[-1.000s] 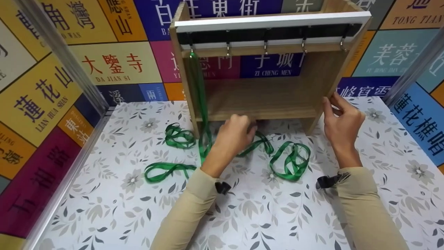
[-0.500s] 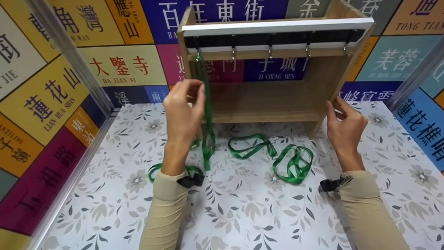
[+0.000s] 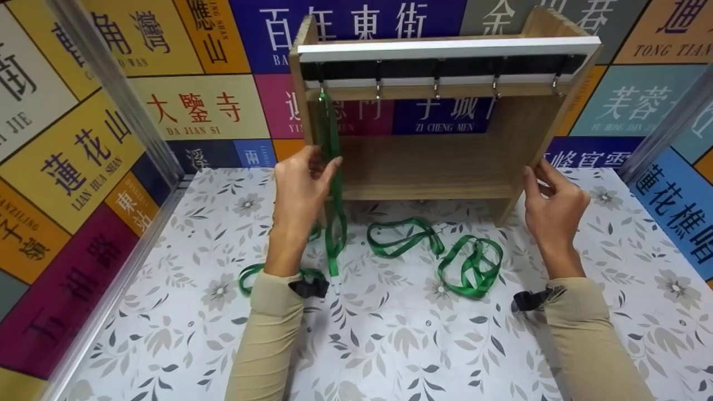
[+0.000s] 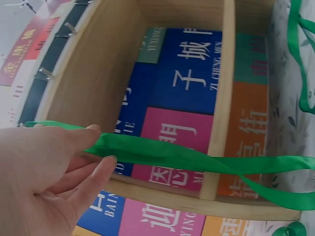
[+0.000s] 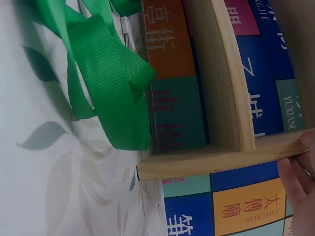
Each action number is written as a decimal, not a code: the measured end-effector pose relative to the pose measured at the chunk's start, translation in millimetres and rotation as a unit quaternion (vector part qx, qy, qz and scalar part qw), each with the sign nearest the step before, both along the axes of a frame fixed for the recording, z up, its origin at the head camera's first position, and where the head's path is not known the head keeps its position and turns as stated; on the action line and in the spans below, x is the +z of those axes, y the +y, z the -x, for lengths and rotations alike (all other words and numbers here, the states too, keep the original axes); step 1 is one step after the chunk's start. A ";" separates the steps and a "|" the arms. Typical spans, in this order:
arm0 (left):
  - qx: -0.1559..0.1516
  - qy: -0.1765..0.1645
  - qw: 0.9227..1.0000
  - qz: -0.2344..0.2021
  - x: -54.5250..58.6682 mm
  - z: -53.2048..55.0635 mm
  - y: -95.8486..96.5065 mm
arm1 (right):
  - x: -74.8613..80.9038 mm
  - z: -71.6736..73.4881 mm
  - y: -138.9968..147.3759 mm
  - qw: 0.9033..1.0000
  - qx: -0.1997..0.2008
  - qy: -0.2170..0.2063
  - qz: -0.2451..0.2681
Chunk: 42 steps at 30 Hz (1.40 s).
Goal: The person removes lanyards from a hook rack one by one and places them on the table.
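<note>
A wooden rack (image 3: 423,167) stands on the table with a row of metal hooks (image 3: 436,89) along its top bar. One green lanyard (image 3: 336,223) hangs from the leftmost hook, its lower end reaching past the rack's base. My left hand (image 3: 298,189) is at the rack's left side and holds this ribbon (image 4: 152,150) between thumb and fingers. With the thumb and fingers of my right hand (image 3: 557,206), I pinch the edge of the right side panel (image 5: 216,160). Green lanyards also lie loose on the table: a loop (image 3: 409,244) and a coil (image 3: 473,289).
Another lanyard (image 3: 245,273) lies partly behind my left wrist, and a bit of one more shows by the rack's left leg. Behind the rack rises a wall (image 3: 200,106) of coloured panels with writing. Clear side panels with metal edges flank the table.
My left hand has risen from the table in front of the rack to the hanging lanyard at its left, then slid slightly down. My right hand stays at the right panel.
</note>
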<state>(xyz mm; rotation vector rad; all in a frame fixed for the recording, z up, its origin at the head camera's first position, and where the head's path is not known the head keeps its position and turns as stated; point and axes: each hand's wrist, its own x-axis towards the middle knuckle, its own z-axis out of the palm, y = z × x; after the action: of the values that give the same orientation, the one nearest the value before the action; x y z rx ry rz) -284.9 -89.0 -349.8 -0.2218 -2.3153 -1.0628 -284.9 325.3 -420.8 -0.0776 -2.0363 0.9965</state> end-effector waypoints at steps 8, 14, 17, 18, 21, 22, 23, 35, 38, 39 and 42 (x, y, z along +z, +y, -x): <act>0.006 0.018 0.999 0.045 -7.1 2.6 5.6 | 0.3 -0.6 -0.9 1.000 -0.002 -0.010 0.008; -0.019 0.079 0.997 0.018 1.0 -5.7 9.3 | -0.3 -0.1 -0.1 1.000 0.000 -0.006 0.009; -0.061 0.132 0.989 -0.008 13.3 -18.7 17.7 | -1.5 0.5 0.4 1.000 0.001 0.000 0.007; -0.075 0.151 0.986 -0.014 18.0 -24.0 21.7 | -1.8 0.4 0.4 1.000 0.001 0.000 0.006; -0.119 0.205 0.971 -0.034 32.7 -42.5 35.6 | -1.7 -0.2 0.3 1.000 0.002 -0.002 0.007; -0.132 0.220 0.966 -0.039 37.1 -48.8 40.0 | -1.3 -0.5 0.2 1.000 0.002 -0.004 0.008; -0.148 0.233 0.960 -0.043 41.1 -54.6 43.5 | -1.0 -0.7 0.0 1.000 0.004 -0.004 0.009; -0.360 0.028 0.930 0.067 58.3 -87.6 33.9 | 0.9 -1.3 -0.7 1.000 0.000 -0.018 0.018; -0.411 -0.075 0.896 0.152 59.2 -91.5 23.5 | 0.7 -0.5 -1.2 1.000 0.001 -0.013 0.016; -0.419 -0.107 0.883 0.183 59.6 -93.4 19.8 | 0.6 -0.3 -1.4 1.000 0.001 -0.012 0.015; -0.399 -0.188 0.862 0.250 60.6 -99.4 9.3 | 0.3 0.1 -0.5 1.000 0.000 -0.006 0.010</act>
<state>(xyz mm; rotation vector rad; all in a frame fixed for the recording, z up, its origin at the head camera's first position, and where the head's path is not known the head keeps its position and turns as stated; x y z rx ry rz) -185.5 -79.6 -289.2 -1.3876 -2.9031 -0.8574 -285.0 324.8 -420.5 -0.0952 -2.0371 1.0193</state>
